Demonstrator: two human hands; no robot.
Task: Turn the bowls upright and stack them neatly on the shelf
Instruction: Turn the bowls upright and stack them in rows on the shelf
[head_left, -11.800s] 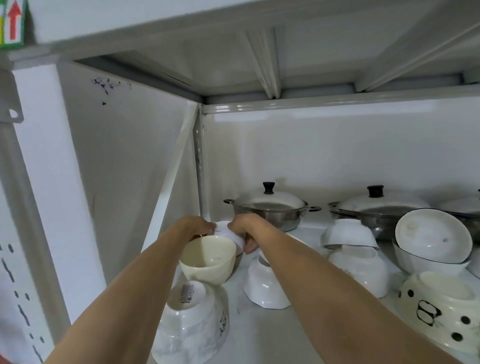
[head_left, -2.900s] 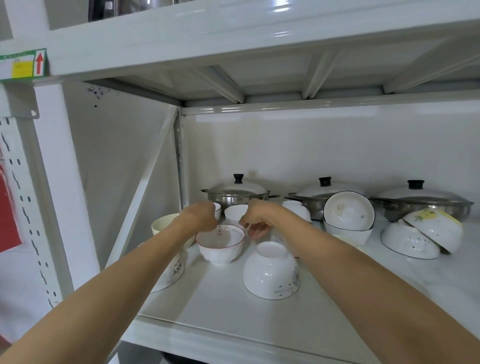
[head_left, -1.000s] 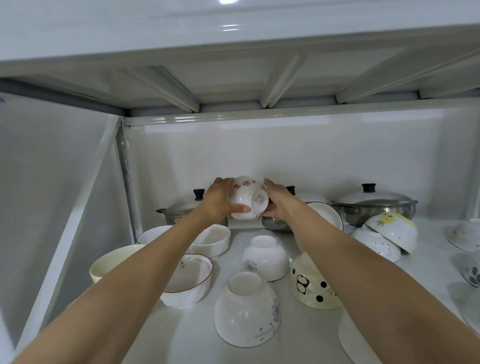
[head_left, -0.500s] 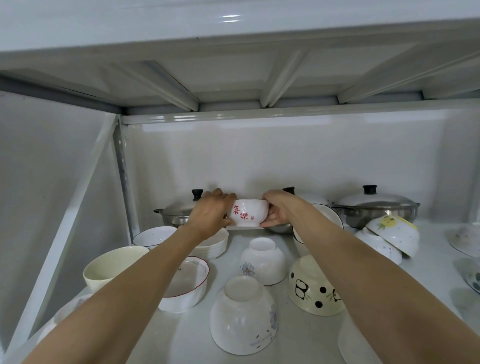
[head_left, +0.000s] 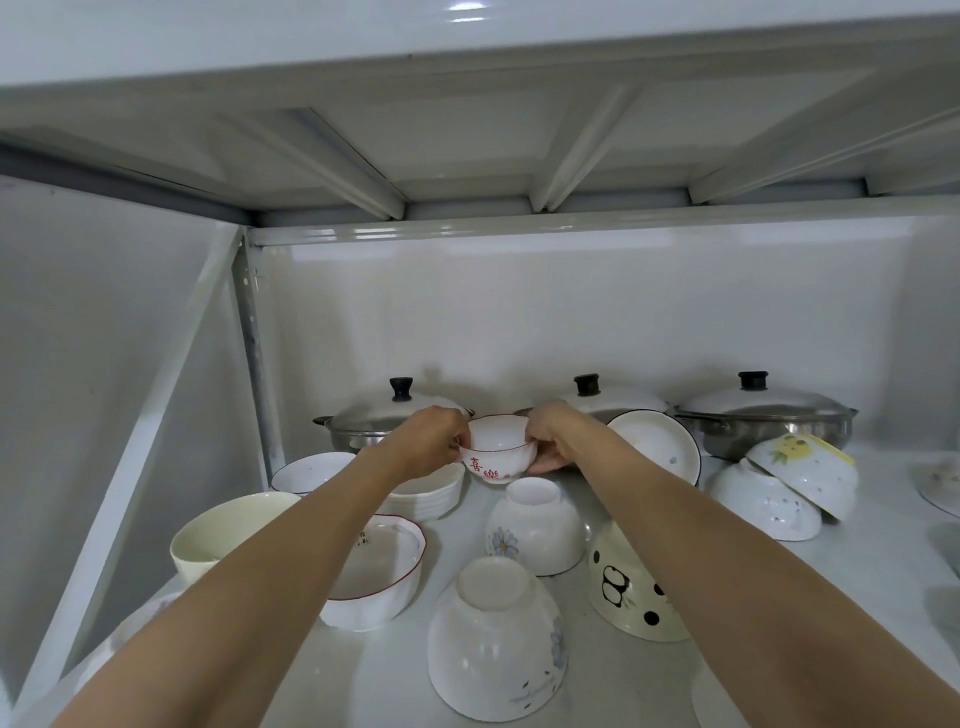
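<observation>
Head view: both hands hold one small bowl (head_left: 497, 457), upright, red rim, red characters on its side. Left hand (head_left: 426, 447) grips the left rim, fingers curled round it; right hand (head_left: 550, 434) pinches the right rim, thumb below on the wall. The bowl is near the back of the shelf (head_left: 374, 670), between the ribbed bowls (head_left: 434, 493) at left and an overturned flower bowl (head_left: 535, 525) just in front; can't tell if its base touches the shelf. Left side, upright: cream bowl (head_left: 218, 540), red-rimmed bowl (head_left: 384, 577) partly behind the left forearm, a dark-rimmed bowl (head_left: 306, 467) at the back. Front centre: large white bowl (head_left: 493, 639), upside down. Right of it: panda bowl (head_left: 623, 587), also upside down, partly behind the right forearm. A black-rimmed bowl (head_left: 660, 447) stands tilted on edge behind the right wrist. Further right: speckled bowl (head_left: 758, 504) overturned, with a yellow-print bowl (head_left: 805, 473) leaning on it. Three lidded steel pots line the back wall: left pot (head_left: 379, 421), middle pot (head_left: 613, 400), right pot (head_left: 763, 415).
</observation>
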